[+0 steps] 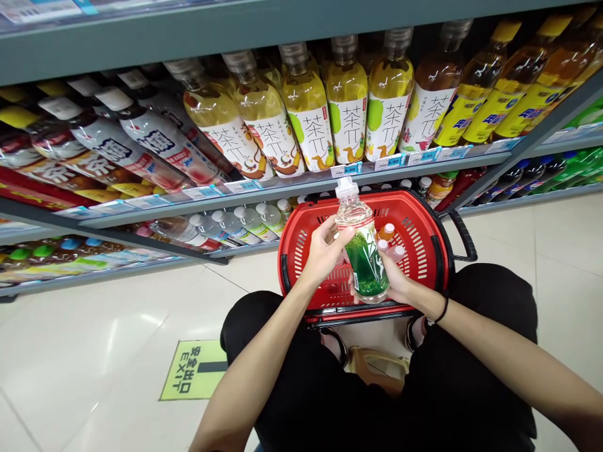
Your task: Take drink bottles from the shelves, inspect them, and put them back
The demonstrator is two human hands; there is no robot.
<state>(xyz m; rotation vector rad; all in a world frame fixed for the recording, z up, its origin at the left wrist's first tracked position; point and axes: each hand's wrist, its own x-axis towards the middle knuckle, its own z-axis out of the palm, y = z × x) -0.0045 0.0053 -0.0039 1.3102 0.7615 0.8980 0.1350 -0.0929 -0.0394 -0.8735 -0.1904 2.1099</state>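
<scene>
A clear bottle with a white cap and a green label (pixel 369 260) is held over the red shopping basket (pixel 301 235), its cap pointing toward the shelf. My left hand (pixel 326 250) has its fingers and thumb around the upper part of the bottle. My right hand (pixel 394 276) grips the lower part from the right side, with some fingertips showing at the bottle's left edge. Inside the basket, partly hidden behind the bottle and my hands, are an orange-capped bottle (pixel 386 232) and several with pink caps.
Tea bottles (pixel 312 129) line the shelf (pixel 254 188) ahead, with more drinks on the lower shelf. The basket's black handle (pixel 464 235) sticks out right. My knees flank the basket's near side. A yellow-green exit sign (pixel 193 370) lies on the floor at left.
</scene>
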